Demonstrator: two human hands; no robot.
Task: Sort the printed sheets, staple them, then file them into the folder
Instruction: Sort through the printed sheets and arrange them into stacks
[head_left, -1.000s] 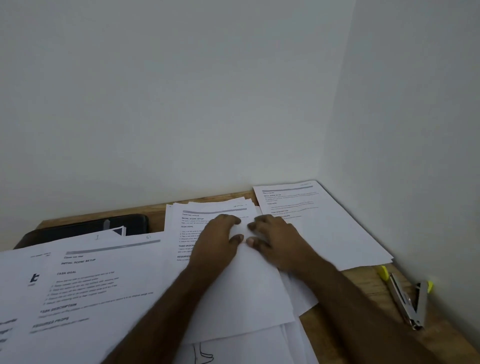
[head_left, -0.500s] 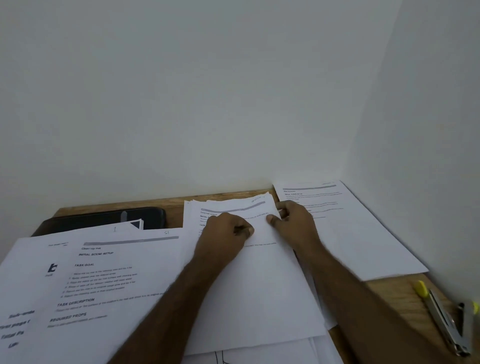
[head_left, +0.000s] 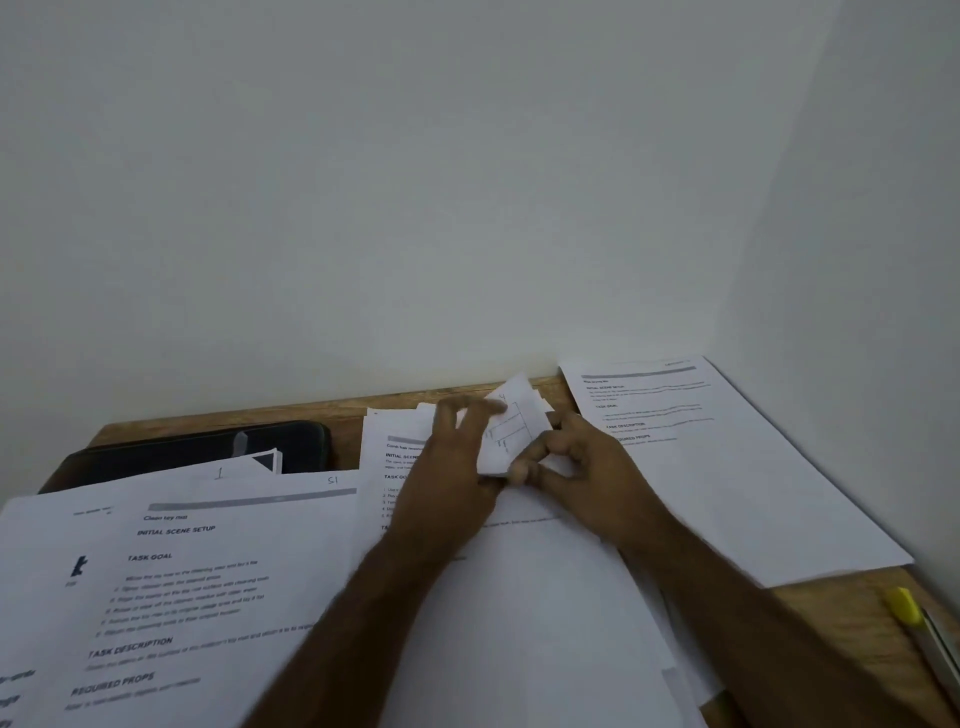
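1. Both hands meet at the far end of the middle stack of printed sheets (head_left: 524, 613); the right hand (head_left: 587, 473) pinches a curled-up corner (head_left: 511, 426), while the left hand (head_left: 452, 483) has its fingers spread loosely against it
2. The paper looks light, limp and slick, likely to fan or slide; best taken at a corner or edge
3. More sheets (head_left: 182, 582) lie left of the left hand, another sheet (head_left: 727, 467) right of the right
4. The stapler (head_left: 930, 639) lies near the right forearm; the dark folder (head_left: 197, 447) is beyond the left hand
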